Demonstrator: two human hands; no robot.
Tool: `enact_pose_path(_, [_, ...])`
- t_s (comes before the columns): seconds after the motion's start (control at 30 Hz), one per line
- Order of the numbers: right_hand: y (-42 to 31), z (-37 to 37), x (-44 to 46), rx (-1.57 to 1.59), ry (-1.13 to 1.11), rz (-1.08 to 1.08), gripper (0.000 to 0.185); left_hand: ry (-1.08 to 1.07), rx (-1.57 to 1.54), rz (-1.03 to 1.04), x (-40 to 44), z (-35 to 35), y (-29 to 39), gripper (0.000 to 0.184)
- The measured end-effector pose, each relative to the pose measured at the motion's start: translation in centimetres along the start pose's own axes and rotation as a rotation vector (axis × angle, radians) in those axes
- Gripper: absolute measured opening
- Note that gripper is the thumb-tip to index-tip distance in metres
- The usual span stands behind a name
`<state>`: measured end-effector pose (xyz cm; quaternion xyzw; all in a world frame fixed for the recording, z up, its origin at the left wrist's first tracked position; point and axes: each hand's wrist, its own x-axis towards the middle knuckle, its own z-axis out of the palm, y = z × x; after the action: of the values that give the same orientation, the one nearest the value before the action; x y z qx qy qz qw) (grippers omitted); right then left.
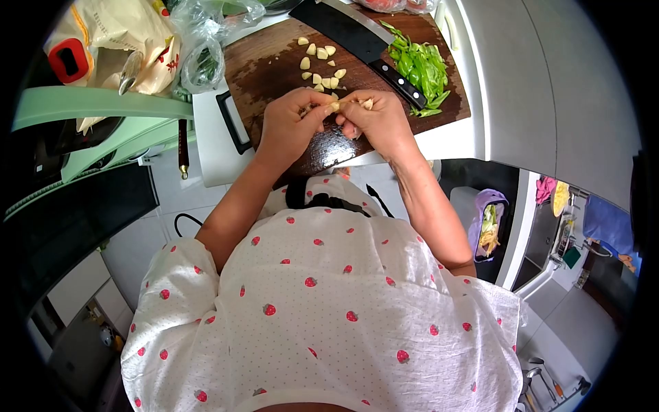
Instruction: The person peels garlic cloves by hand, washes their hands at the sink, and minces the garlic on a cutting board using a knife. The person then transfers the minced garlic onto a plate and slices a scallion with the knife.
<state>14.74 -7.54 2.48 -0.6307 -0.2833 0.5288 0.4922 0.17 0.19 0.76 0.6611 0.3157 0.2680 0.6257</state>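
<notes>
Both hands meet over the near part of a dark wooden cutting board. A small pale garlic clove is pinched between the fingertips of my left hand and my right hand. Bits of papery skin show at the right fingers. Just beyond the hands lie several peeled garlic cloves. A cleaver rests across the board, its black riveted handle pointing towards my right hand. Sliced green peppers are heaped to the right of that handle.
A clear plastic bag and a cream-coloured package stand at the left on a pale green surface. A black handle sticks out by the board's left edge. On the lower right, a lined bin holds scraps.
</notes>
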Motion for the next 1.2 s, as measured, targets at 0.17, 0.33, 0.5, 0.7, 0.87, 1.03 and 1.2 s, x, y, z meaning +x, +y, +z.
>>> enact_pose_path(0.17, [-0.9,-0.7,-0.1,0.064,-0.097,0.081,0.013,-0.067,-0.082,0.013,0.4,-0.8,-0.2,0.011])
enact_pose_path(0.33, [-1.7,-1.4,-0.2,0.053,-0.194,0.179,0.013,-0.228,0.050,0.031,1.0,-1.8,0.8,0.010])
enact_pose_path(0.5, [-1.1,-1.3,0.0,0.103,-0.195,0.171,0.013,-0.265,0.069,0.040,1.1,-2.1,0.7,0.011])
enact_pose_path(0.7, [-0.1,0.0,-0.2,0.251,-0.108,0.141,0.010,-0.239,-0.113,-0.043,1.1,-1.9,0.4,0.011])
enact_pose_path(0.87, [-0.5,0.9,-0.4,0.186,0.055,0.042,0.012,-0.020,-0.269,-0.170,0.7,-0.6,-1.2,0.015])
enact_pose_path(1.03, [0.1,1.6,-0.5,-0.301,0.270,-0.235,0.006,0.079,-0.254,-0.230,0.4,0.0,-0.1,0.017])
enact_pose_path(1.2, [0.6,2.0,-0.5,-0.463,0.289,-0.483,0.008,0.051,-0.203,-0.168,0.3,0.4,-0.1,0.017])
